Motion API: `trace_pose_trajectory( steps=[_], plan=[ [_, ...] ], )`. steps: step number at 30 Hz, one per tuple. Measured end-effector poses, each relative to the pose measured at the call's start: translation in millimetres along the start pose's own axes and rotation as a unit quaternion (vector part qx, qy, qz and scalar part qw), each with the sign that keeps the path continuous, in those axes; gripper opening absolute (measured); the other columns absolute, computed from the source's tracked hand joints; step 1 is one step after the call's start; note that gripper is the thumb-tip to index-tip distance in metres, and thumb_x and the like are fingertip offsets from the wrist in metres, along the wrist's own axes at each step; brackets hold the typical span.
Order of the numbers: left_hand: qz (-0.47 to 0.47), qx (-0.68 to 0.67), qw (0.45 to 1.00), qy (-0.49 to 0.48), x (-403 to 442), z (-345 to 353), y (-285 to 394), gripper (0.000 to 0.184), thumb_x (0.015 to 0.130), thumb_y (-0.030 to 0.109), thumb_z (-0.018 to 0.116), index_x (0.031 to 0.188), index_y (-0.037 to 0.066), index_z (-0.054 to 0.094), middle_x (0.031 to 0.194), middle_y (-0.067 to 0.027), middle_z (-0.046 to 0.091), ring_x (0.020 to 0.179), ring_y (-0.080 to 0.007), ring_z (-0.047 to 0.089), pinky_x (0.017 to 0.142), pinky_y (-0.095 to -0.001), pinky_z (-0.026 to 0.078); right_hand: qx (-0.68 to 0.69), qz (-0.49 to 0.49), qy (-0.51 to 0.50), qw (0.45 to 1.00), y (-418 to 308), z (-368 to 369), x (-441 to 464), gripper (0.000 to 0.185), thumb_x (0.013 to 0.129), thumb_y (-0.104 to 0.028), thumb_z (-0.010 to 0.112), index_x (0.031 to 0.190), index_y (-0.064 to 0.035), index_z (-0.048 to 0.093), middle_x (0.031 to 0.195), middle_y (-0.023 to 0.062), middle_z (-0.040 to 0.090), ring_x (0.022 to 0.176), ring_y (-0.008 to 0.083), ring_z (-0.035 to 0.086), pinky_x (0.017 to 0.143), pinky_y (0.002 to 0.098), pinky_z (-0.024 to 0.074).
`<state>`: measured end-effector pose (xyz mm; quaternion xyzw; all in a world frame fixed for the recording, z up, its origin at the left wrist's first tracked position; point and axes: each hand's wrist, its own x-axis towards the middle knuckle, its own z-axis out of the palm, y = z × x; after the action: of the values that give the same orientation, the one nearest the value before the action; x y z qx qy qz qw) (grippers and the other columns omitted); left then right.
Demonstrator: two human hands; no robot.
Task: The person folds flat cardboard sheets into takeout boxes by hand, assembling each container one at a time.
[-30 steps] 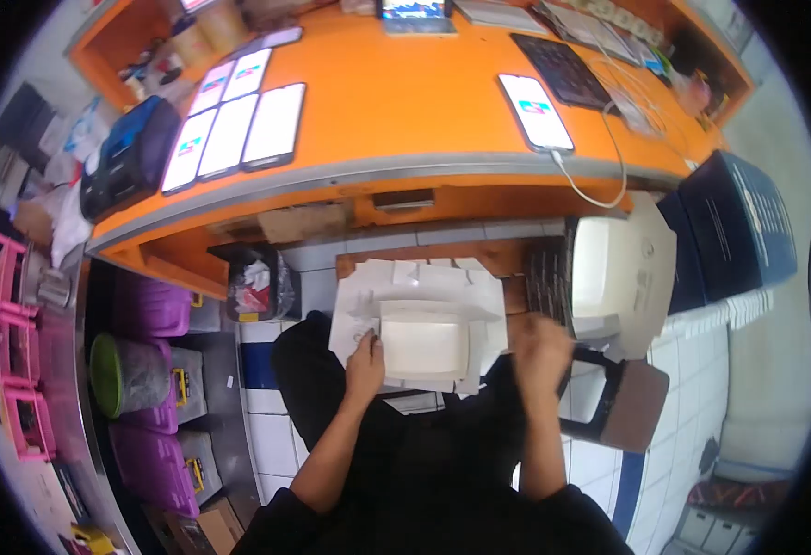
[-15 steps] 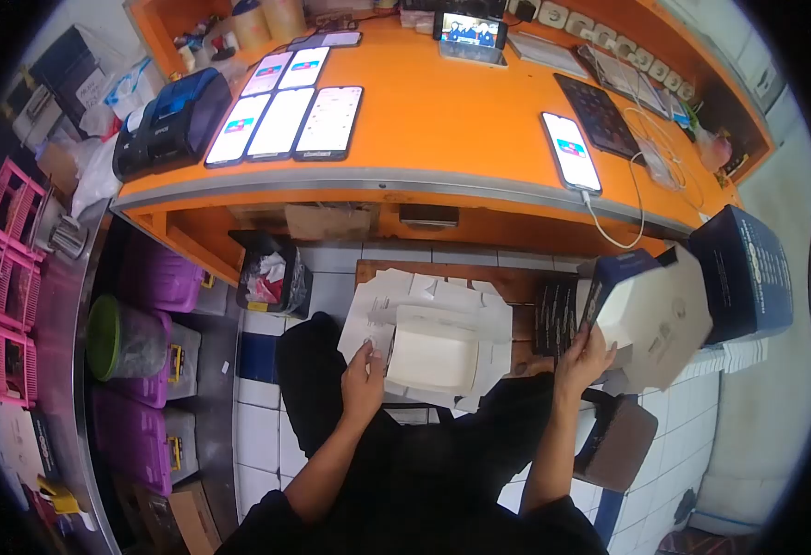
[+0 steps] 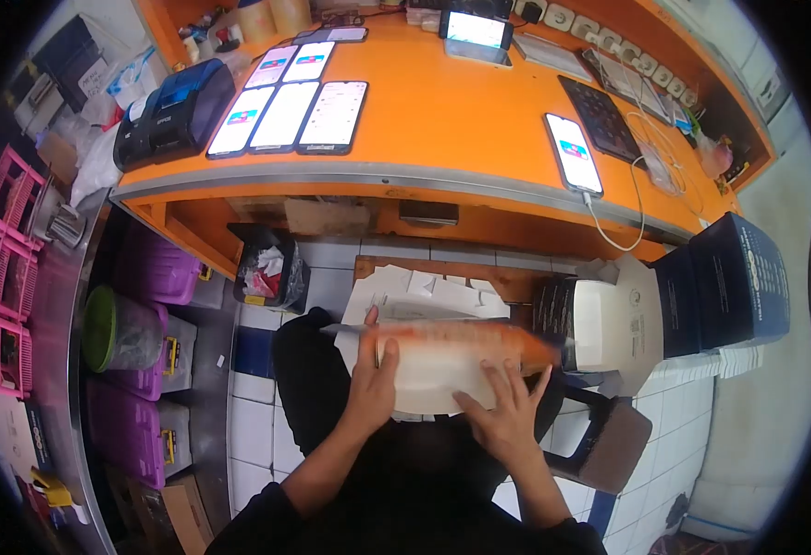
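Over my lap is a cream cardboard box (image 3: pixel 433 370), its upper part orange and smeared by motion. My left hand (image 3: pixel 373 379) grips its left end, thumb on the near face and fingers partly hidden behind. Against the lower right of that face lies my right hand (image 3: pixel 509 416), its fingers spread. Just beyond, an unfolded white carton (image 3: pixel 405 282) lies on a low wooden bench (image 3: pixel 368 266). To the right stands an opened carton (image 3: pixel 641 319) with a pale inner tray (image 3: pixel 600 319).
Navy boxes (image 3: pixel 738 277) stand at the right above stacked white card (image 3: pixel 720 361). Beyond is an orange counter (image 3: pixel 442 120) with several phones (image 3: pixel 331 116) and a black printer (image 3: pixel 169 116). A small bin (image 3: pixel 271 268) and purple-lidded tubs (image 3: pixel 128 425) are at the left.
My right hand has left the opened carton at the right and come to the middle. A cardboard box with orange on it now appears between my hands. The carton at the right sits against the navy boxes.
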<state>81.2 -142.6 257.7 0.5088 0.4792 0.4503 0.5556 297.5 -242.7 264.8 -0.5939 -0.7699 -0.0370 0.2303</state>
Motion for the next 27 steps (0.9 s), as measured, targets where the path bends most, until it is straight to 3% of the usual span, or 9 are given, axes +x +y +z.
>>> trace_pose_trajectory(
  steps=[2,4,6,10,16,19,24,26,27],
  plan=[
    [-0.043,-0.04,0.998,-0.002,6,-13,-12,0.06,0.113,0.033,0.031,0.157,-0.008,0.029,0.159,-0.0257,0.037,0.148,-0.0307,0.037,0.121,-0.0342,0.026,-0.012,-0.031,0.051,0.998,-7,-12,16,0.055,0.093,-0.043,0.067,0.143,-0.0232,0.059,0.154,0.0197,0.044,0.141,0.0377,0.043,0.12,0.0674,0.0093],
    [-0.099,-0.154,0.982,-0.042,5,-17,24,0.06,0.113,0.031,0.032,0.158,-0.008,0.026,0.161,-0.0231,0.036,0.148,-0.0276,0.036,0.121,-0.0333,0.026,0.323,0.173,0.203,0.908,-9,-16,30,0.085,0.095,-0.061,0.061,0.157,-0.0064,0.039,0.162,0.0253,0.03,0.149,0.0362,0.034,0.124,0.0558,0.0119],
    [-0.118,-0.183,0.973,-0.073,2,-20,38,0.06,0.112,0.029,0.033,0.158,-0.008,0.025,0.161,-0.0213,0.037,0.148,-0.0262,0.036,0.121,-0.0328,0.026,0.397,0.218,0.185,0.872,-15,-30,44,0.086,0.096,-0.06,0.059,0.157,-0.0039,0.036,0.162,0.0249,0.031,0.149,0.0355,0.034,0.124,0.053,0.0142],
    [-0.092,-0.209,0.963,-0.146,-5,-22,102,0.063,0.112,0.028,0.037,0.16,-0.01,0.019,0.161,-0.019,0.037,0.148,-0.0237,0.035,0.121,-0.0327,0.025,0.65,0.332,0.127,0.672,-25,-70,73,0.092,0.098,-0.056,0.055,0.159,0.0061,0.023,0.161,0.0235,0.034,0.15,0.0328,0.033,0.123,0.0418,0.0235],
    [-0.024,-0.225,0.965,-0.129,-33,-24,169,0.081,0.106,0.042,0.051,0.159,-0.01,0.019,0.161,-0.0214,0.036,0.148,-0.0276,0.038,0.12,-0.0365,0.028,0.669,0.342,0.187,0.633,-50,-108,73,0.09,0.099,-0.057,0.047,0.159,0.0045,0.024,0.16,0.0194,0.037,0.147,0.0298,0.038,0.121,0.0431,0.0293],
    [-0.011,-0.272,0.955,-0.114,-34,-23,166,0.081,0.105,0.04,0.053,0.159,-0.01,0.019,0.159,-0.0213,0.038,0.146,-0.0288,0.041,0.118,-0.0368,0.031,0.744,0.288,0.34,0.498,-55,-106,70,0.062,0.108,-0.045,0.037,0.145,0.0044,0.046,0.135,0.0183,0.061,0.116,0.0278,0.065,0.098,0.0412,0.0551],
    [-0.06,-0.14,0.983,-0.099,-5,-27,109,0.064,0.109,0.033,0.049,0.158,-0.003,0.03,0.149,-0.0169,0.049,0.134,-0.0212,0.049,0.112,-0.0347,0.038,0.674,0.304,0.155,0.655,-12,-73,58,0.067,0.104,-0.046,0.045,0.151,0.0017,0.039,0.145,0.0176,0.051,0.132,0.0251,0.052,0.111,0.04,0.0427],
    [-0.061,-0.006,0.994,-0.089,-2,-21,69,0.051,0.11,0.03,0.048,0.149,-0.004,0.046,0.133,-0.0133,0.063,0.121,-0.0174,0.057,0.105,-0.031,0.043,0.686,0.313,0.134,0.643,0,-51,43,0.071,0.103,-0.047,0.049,0.153,0.0014,0.037,0.145,0.0172,0.051,0.136,0.0253,0.048,0.114,0.0385,0.0382],
    [-0.042,0.131,0.987,-0.078,-12,-15,57,0.048,0.11,0.028,0.048,0.145,-0.004,0.052,0.117,-0.0183,0.071,0.109,-0.0224,0.068,0.096,-0.033,0.05,0.67,0.361,0.13,0.636,3,-41,31,0.074,0.102,-0.047,0.051,0.155,0.0012,0.034,0.149,0.0188,0.047,0.139,0.028,0.046,0.115,0.0398,0.0372]
  ],
)
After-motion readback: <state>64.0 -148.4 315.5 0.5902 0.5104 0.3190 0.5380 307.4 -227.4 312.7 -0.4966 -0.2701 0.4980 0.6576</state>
